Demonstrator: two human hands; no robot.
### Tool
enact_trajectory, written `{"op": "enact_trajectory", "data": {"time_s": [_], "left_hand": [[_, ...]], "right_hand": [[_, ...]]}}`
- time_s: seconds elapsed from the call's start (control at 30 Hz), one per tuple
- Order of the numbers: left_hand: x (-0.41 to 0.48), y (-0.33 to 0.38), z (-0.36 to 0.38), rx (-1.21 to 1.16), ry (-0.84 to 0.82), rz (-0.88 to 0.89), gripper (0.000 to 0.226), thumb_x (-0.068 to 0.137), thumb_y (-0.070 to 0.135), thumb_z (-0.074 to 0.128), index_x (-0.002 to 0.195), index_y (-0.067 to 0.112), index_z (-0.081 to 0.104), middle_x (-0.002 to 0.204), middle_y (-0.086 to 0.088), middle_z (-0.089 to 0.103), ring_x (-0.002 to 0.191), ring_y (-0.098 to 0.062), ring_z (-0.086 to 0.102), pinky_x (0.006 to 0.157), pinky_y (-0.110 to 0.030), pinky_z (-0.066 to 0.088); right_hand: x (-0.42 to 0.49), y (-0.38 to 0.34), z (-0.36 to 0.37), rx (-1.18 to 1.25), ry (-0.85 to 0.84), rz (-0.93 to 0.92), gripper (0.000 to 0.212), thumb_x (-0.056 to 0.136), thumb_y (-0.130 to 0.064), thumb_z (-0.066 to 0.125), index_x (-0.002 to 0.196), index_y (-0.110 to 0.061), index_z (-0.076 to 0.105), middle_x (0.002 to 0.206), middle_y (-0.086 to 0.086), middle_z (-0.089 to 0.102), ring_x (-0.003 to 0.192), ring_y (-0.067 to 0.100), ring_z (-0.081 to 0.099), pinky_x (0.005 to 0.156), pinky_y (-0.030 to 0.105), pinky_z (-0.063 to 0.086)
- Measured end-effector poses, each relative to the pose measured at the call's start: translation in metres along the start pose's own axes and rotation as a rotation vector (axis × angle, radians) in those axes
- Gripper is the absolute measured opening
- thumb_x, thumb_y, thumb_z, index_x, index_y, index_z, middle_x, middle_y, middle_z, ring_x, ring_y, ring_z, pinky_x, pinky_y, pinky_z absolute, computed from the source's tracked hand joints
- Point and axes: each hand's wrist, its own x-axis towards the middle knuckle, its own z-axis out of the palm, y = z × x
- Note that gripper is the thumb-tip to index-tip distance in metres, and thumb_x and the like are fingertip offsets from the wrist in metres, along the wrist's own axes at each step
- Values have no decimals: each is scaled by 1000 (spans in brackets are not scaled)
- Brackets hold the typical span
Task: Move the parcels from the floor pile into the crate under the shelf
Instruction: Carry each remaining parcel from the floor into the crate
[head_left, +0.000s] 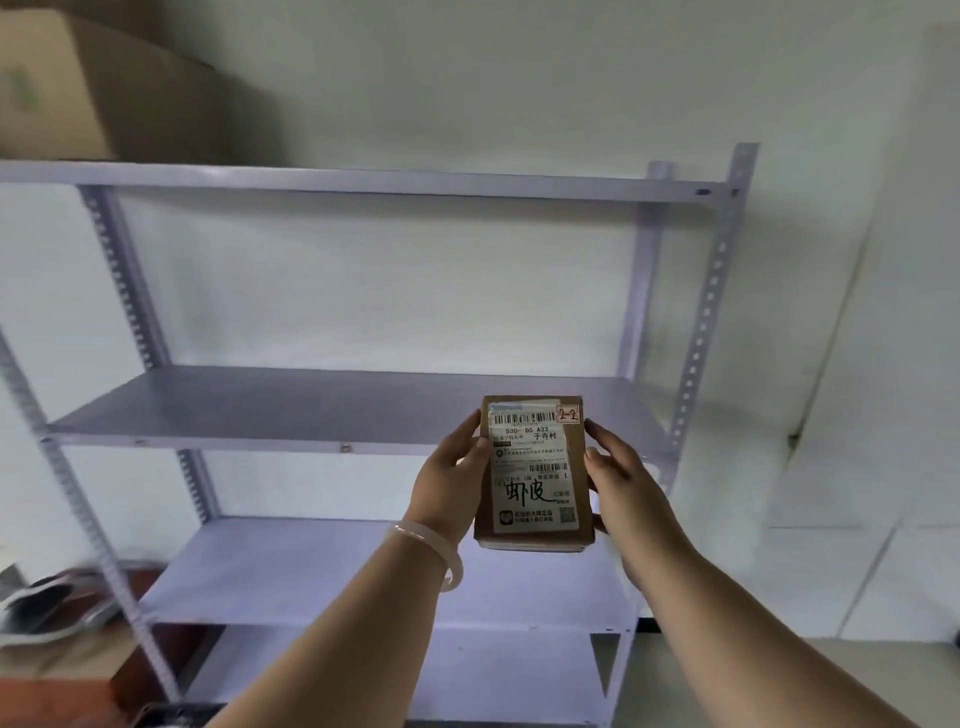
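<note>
One small brown cardboard parcel, white label facing you, is in transit. Your left hand and right hand grip its long edges, holding it upright in the air before the pale lilac metal shelf unit. Not yet delivered. Crate not identifiable in view, so parcels already in it or remaining cannot be told.

We find open gaps between the shelf boards; slotted uprights bound them, and a cardboard box occupies the top left.
</note>
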Motion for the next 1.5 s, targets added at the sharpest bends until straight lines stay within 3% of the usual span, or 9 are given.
{"op": "enact_trajectory", "data": {"time_s": [0.1, 0.2, 0.37, 0.53, 0.63, 0.8, 0.93, 1.17, 1.5], "left_hand": [[-7, -2, -73, 35, 75, -21, 40, 95, 19, 47, 105, 56, 61, 99, 11, 71, 101, -14, 66, 94, -47, 51], [-16, -5, -152, 63, 145, -48, 38, 93, 23, 50, 100, 59, 60, 99, 14, 72, 102, -13, 65, 95, -47, 50], [-22, -14, -279, 34, 243, -117, 37, 93, 21, 53, 122, 44, 58, 98, 13, 72, 97, -12, 67, 94, -46, 51], [-20, -29, -364, -12, 277, -163, 39, 97, 14, 49, 133, 30, 52, 100, 7, 69, 85, -8, 67, 88, -44, 55], [-14, -48, -394, -8, 312, -227, 38, 98, 16, 48, 133, 30, 52, 108, 1, 68, 86, -8, 67, 85, -41, 56], [7, -75, -417, -41, 350, -293, 39, 98, 14, 46, 132, 32, 51, 96, 5, 71, 78, -7, 70, 76, -38, 59], [30, -90, -432, 1, 416, -342, 37, 97, 18, 48, 130, 35, 54, 101, 1, 72, 91, -17, 69, 86, -47, 56], [64, -119, -458, 63, 449, -397, 39, 96, 20, 51, 130, 38, 52, 101, 8, 71, 91, -16, 70, 85, -43, 57], [129, -191, -542, 45, 237, -488, 38, 95, 20, 53, 128, 39, 54, 98, 8, 73, 92, -16, 70, 87, -43, 56]], "right_hand": [[-6, 1, 69, -32, -86, 6, 32, 99, -35, 41, 124, -52, 51, 119, -7, 63, 111, 15, 58, 86, 45, 54], [-17, 3, 147, -23, -162, 13, 30, 99, -34, 42, 119, -52, 53, 120, -6, 62, 111, 16, 58, 78, 39, 54], [-36, 14, 272, -13, -293, 53, 34, 100, -32, 40, 131, -44, 49, 127, -5, 57, 114, 15, 56, 67, 29, 53], [-42, 34, 361, -37, -398, 115, 36, 101, -31, 39, 134, -43, 45, 122, -5, 58, 112, 14, 55, 67, 28, 53], [-37, 53, 394, -74, -436, 153, 35, 100, -31, 41, 132, -44, 47, 118, -5, 62, 109, 12, 59, 73, 32, 56], [-14, 80, 429, -106, -493, 193, 36, 100, -31, 41, 134, -42, 45, 112, -7, 63, 101, 7, 59, 73, 32, 56], [10, 94, 451, -113, -544, 204, 35, 100, -32, 41, 134, -43, 44, 114, -4, 62, 107, 14, 59, 81, 40, 57], [36, 119, 484, -137, -569, 256, 34, 100, -32, 42, 133, -41, 46, 117, -1, 61, 110, 17, 58, 81, 42, 58], [48, 164, 560, -191, -410, 384, 36, 99, -30, 44, 134, -40, 45, 112, -6, 60, 108, 16, 57, 87, 43, 56]]}}
